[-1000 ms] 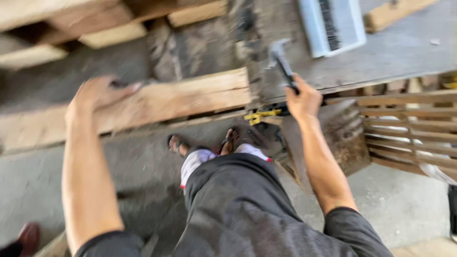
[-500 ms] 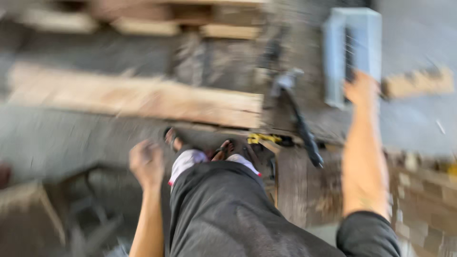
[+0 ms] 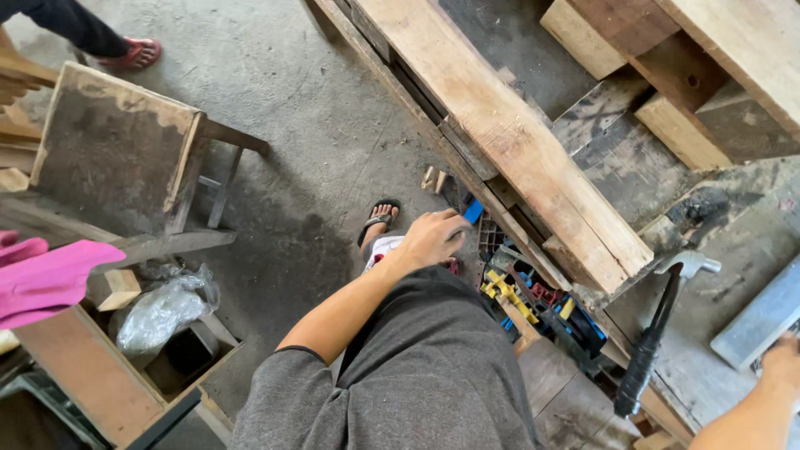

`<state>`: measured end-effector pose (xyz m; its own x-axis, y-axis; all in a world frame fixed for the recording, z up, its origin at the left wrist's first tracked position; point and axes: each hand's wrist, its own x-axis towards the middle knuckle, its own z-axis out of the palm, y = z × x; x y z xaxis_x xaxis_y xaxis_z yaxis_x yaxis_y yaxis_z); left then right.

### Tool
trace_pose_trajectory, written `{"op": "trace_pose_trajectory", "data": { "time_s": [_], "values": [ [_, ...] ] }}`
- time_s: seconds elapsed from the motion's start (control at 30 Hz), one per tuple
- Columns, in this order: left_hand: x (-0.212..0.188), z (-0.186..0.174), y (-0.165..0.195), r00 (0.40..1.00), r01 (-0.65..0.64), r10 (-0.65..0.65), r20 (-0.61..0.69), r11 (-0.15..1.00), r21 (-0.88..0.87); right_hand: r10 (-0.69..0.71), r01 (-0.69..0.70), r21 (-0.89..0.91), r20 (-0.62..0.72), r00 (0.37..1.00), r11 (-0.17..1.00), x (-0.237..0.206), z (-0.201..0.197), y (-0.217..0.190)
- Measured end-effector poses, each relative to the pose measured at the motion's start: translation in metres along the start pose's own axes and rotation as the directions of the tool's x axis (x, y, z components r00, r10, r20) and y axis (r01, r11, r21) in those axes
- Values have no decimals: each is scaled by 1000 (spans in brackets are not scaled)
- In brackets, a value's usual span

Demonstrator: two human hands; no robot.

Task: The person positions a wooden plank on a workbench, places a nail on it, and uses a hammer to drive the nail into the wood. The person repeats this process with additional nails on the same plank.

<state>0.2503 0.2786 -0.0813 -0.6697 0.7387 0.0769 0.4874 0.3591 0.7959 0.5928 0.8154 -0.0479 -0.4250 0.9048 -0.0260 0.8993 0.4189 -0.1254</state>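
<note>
Black-handled hammer (image 3: 654, 329) lies on counter (image 3: 708, 367), steel head up by plank (image 3: 508, 142). Left hand (image 3: 433, 237) loosely curled, empty. Right hand (image 3: 783, 360) at frame edge, grip unclear.

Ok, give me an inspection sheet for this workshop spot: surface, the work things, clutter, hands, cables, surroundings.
Surface: worn workbench, dusty and stained.
Work things: hammer lying on the bench, head away from the person; long wooden plank lying across the bench edge.
Clutter: colourful tools in a tray under the bench; plastic bag in a wooden box; pink cloth.
Hands: left hand hangs free in front of the body, holding nothing; right hand at the picture's edge, touching a grey flat piece, grip unclear.
Cables: nothing seen.
Surroundings: concrete floor, wooden stool, another person's sandalled foot.
</note>
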Motion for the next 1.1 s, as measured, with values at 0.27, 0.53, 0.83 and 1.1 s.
{"op": "trace_pose_trajectory", "data": {
  "time_s": [0.27,0.53,0.83,1.1],
  "values": [
    [8,4,23,987,14,33,155,956,-294,399,65,730,-443,803,680,-38,-47,-46],
    [8,17,78,884,248,180,432,603,-758,100,-106,925,74,992,364,-267,2,-276],
    [0,47,65,819,557,60,571,156,-816,-80,-270,962,273,959,48,-305,29,-307],
    [29,-12,1,960,270,-265,93,777,-569,9,309,572,-485,874,760,-197,21,-171]
  ]
}}
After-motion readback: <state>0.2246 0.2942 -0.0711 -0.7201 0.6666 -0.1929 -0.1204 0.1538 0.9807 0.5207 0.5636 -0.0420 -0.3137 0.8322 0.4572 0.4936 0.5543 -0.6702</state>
